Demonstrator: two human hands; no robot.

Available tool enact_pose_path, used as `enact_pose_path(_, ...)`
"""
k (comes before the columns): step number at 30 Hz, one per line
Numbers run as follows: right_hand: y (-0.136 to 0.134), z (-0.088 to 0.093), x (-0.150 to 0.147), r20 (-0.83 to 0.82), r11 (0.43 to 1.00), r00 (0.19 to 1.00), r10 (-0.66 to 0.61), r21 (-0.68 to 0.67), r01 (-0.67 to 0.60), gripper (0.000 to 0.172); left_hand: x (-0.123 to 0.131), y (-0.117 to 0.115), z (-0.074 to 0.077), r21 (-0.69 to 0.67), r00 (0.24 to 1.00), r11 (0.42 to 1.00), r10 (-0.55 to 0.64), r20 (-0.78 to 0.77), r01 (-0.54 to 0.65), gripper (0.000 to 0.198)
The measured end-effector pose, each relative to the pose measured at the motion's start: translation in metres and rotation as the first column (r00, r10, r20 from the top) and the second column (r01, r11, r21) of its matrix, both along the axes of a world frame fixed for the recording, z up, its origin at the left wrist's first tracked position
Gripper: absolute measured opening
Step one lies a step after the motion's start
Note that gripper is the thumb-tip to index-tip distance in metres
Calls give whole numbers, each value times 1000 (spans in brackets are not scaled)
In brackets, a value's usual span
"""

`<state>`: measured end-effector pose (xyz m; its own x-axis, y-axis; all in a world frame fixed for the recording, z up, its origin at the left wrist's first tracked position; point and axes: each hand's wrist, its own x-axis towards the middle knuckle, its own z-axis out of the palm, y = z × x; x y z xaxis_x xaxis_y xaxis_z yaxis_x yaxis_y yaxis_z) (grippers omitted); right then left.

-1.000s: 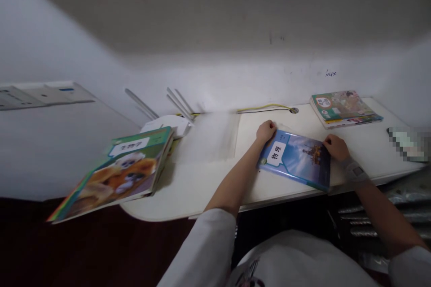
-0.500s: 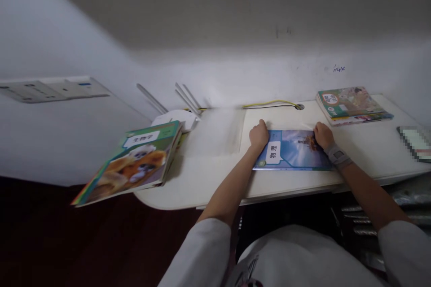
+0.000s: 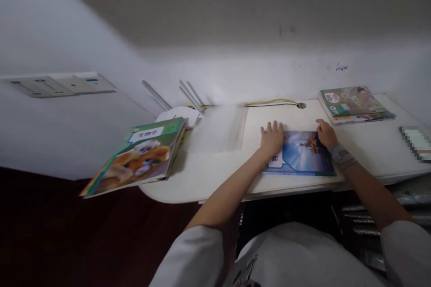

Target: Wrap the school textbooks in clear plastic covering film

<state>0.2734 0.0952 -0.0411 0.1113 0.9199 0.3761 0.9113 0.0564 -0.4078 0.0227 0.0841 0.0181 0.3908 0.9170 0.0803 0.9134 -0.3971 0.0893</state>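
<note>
A blue physics textbook (image 3: 299,152) lies on the white desk in front of me. My left hand (image 3: 273,141) rests flat on the left part of its cover, fingers spread, hiding part of the title. At the book's upper right corner is my right hand (image 3: 326,134), a grey watch on its wrist. One finger of that hand points out to the left; the others are partly bent, and nothing shows gripped in them. Left of the book, clear plastic sheets (image 3: 218,130) lie on the desk.
A stack topped by a biology textbook (image 3: 141,157) overhangs the desk's left end. Behind it stands a white router (image 3: 178,115) with antennas. More books (image 3: 353,103) lie at the back right, near a phone-like device (image 3: 415,143). A yellow cable (image 3: 272,100) runs along the wall.
My left hand has opened from a closed grip at the book's left edge and moved right onto the cover. A finger of my right hand has straightened. The view has shifted slightly.
</note>
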Motion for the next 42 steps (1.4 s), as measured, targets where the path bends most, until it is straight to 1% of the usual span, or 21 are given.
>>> enact_pose_path(2, 0, 0, -1, -7, 1000, 1000, 4, 6, -4, 43, 11, -25, -2, -53, 991, 990, -130, -29, 128, 62)
enact_pose_path(4, -1, 0, -1, -16, 1000, 1000, 8, 8, -8, 44, 16, -48, -7, -120, 979, 973, -201, -29, 196, 70)
enact_pose_path(7, -1, 1, 0, -32, 1000, 999, 11, 6, -11, 45, 14, -69, -19, -159, 975, 962, -222, 4, 220, 73)
enact_pose_path(11, -3, 1, 0, -54, 1000, 999, 9, -1, -9, 45, 9, -78, -30, -84, 982, 979, -185, 35, 187, 72)
enact_pose_path(17, 6, 0, 1, -74, 1000, 997, 9, -24, -11, 46, 17, -76, -33, -68, 989, 987, -142, 36, 145, 72)
enact_pose_path(21, 16, 2, 3, -64, 999, 998, 14, -36, -17, 47, 20, -71, -33, -68, 989, 987, -145, 25, 146, 74)
enact_pose_path(24, 18, 2, 4, -51, 999, 998, 24, -37, -26, 47, 21, -56, -29, -90, 982, 978, -190, 6, 189, 78)
enact_pose_path(27, 18, 1, 7, -34, 1000, 999, 16, -25, -17, 47, 22, -33, -26, -92, 968, 964, -251, 0, 250, 79)
enact_pose_path(30, 20, 0, 10, -19, 1000, 1000, 1, -23, -1, 46, 24, -17, -27, -73, 966, 963, -258, 21, 259, 76)
enact_pose_path(32, 22, 0, 11, -8, 1000, 1000, -10, -29, 10, 46, 27, -16, -30, -64, 970, 968, -240, 33, 242, 76)
enact_pose_path(36, 29, 1, 8, 39, 999, 999, -28, -41, 30, 45, 35, -28, -38, -59, 985, 983, -170, 40, 172, 79)
enact_pose_path(39, 29, 1, 3, 96, 998, 995, -33, -41, 37, 42, 38, -27, -36, -59, 988, 987, -148, 34, 149, 78)
enact_pose_path(42, 22, 6, -1, 163, 999, 986, -30, -38, 37, 40, 35, -16, -32, -14, 988, 990, -143, 53, 144, 74)
